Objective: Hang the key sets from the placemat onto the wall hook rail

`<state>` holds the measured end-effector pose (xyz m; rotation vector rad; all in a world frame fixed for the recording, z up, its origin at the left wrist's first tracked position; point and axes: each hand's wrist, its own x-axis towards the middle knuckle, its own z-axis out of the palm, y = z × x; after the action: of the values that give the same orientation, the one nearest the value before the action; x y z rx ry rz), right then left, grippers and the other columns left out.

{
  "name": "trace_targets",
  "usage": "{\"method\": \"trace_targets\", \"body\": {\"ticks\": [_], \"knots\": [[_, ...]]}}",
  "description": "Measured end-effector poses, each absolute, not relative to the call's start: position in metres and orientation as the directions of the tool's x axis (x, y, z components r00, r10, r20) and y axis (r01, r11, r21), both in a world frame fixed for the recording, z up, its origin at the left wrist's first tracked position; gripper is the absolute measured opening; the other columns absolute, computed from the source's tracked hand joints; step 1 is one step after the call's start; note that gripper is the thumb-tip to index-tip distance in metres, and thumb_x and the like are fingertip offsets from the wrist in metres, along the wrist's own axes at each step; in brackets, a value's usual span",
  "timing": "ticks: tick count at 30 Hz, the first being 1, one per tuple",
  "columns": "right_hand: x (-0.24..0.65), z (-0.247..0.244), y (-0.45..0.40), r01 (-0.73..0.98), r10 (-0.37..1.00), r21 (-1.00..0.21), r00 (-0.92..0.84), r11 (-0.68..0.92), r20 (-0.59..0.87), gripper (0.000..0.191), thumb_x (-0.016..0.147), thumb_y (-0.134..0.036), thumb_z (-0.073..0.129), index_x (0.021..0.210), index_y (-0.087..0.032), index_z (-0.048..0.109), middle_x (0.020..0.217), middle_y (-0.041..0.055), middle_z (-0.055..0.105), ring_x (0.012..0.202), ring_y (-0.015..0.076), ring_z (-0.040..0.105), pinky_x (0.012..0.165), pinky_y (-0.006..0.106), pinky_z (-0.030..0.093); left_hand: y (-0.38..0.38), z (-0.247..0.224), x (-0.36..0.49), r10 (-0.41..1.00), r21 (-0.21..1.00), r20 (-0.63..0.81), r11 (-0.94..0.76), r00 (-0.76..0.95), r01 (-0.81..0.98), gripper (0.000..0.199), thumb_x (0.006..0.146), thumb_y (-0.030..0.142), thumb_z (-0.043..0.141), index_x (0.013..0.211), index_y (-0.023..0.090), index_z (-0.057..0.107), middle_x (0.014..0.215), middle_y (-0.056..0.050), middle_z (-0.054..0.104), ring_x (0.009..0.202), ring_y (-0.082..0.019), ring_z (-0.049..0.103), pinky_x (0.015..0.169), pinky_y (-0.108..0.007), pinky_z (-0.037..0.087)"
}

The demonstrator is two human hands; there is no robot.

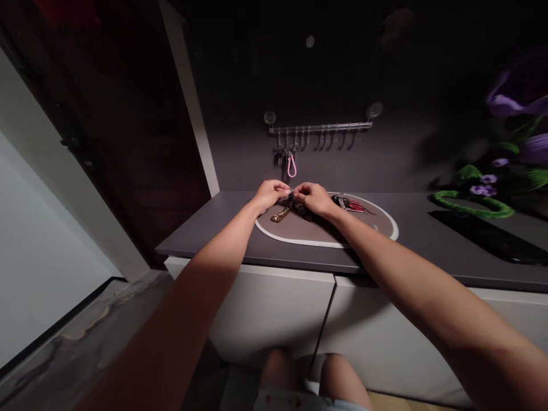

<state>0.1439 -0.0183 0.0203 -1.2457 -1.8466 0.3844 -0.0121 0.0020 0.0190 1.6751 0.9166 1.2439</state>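
Note:
My left hand and my right hand meet over the left part of a brown oval mat with a white rim. Both hands pinch a small dark metal piece, which looks like a key ring. Just below it a brown strap-like fob rests on the mat; whether it is joined to the ring I cannot tell. Right of my right hand lie keys and a red item with cords. Dark items under my right hand are partly hidden.
A clear hook rail on the dark wall holds keys and a pink loop at its left end. Purple flowers with a green ring and a black tray stand right. A dark door is left.

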Motion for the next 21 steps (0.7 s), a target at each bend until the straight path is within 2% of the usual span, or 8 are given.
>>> {"method": "trace_targets", "body": {"ticks": [7, 21], "knots": [[0.143, 0.022, -0.018, 0.355, 0.871, -0.798, -0.124, 0.487, 0.476, 0.011, 0.070, -0.024, 0.059, 0.075, -0.014, 0.061, 0.074, 0.0018, 0.062, 0.066, 0.0095, 0.051, 0.069, 0.023, 0.039, 0.005, 0.019, -0.013, 0.917, 0.944, 0.330, -0.325, 0.222, -0.059, 0.011, 0.065, 0.013, 0.065, 0.075, 0.009, 0.061, 0.063, -0.001, 0.059, 0.054, -0.006, 0.051, 0.058, -0.022, 0.042], [0.145, 0.027, -0.027, 0.227, 0.886, -0.857, -0.096, 0.463, 0.454, 0.007, 0.069, -0.020, 0.060, 0.068, -0.014, 0.057, 0.067, -0.0002, 0.058, 0.062, 0.0082, 0.048, 0.065, 0.021, 0.039, 0.004, 0.016, -0.009, 0.888, 0.940, 0.340, -0.308, 0.310, -0.151, 0.026, 0.060, 0.023, 0.071, 0.080, 0.010, 0.061, 0.071, -0.002, 0.061, 0.062, -0.007, 0.054, 0.062, -0.022, 0.043]]}}
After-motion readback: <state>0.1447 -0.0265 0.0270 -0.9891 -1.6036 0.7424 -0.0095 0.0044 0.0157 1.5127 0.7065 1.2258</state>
